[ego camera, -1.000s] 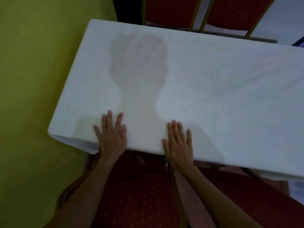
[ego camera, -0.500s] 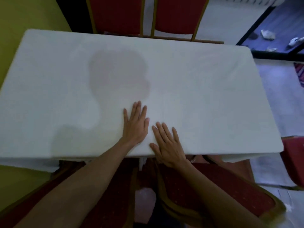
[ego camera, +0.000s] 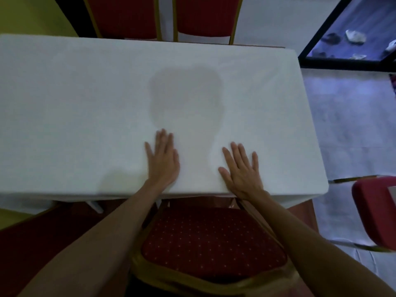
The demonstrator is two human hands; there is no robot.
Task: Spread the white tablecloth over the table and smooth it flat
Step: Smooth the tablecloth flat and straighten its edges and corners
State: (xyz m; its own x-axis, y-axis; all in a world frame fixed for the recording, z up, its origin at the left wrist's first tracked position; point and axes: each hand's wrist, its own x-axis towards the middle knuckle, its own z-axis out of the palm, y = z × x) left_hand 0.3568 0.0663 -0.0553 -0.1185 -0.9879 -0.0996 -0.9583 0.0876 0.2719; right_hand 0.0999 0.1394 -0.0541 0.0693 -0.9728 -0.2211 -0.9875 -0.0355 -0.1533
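Observation:
The white tablecloth [ego camera: 85,108] covers the whole rectangular table and hangs a little over its near edge and right end. It lies mostly flat, with faint creases toward the far right corner. My left hand [ego camera: 164,159] rests palm down on the cloth near the near edge, fingers together and straight. My right hand [ego camera: 241,170] lies flat on the cloth to its right, fingers spread. Neither hand holds anything. My shadow falls on the cloth between and beyond the hands.
A red padded chair [ego camera: 212,241] stands directly below my arms at the near edge. Two red chairs [ego camera: 126,16] stand at the far side. Another red chair [ego camera: 377,211] sits at the right. A yellow wall [ego camera: 25,16] lies left, a dark-framed glass panel [ego camera: 351,39] far right.
My hands were side by side and have slid apart along the near edge, the right hand moving right with fingers spreading. The view has shifted toward the table's right end.

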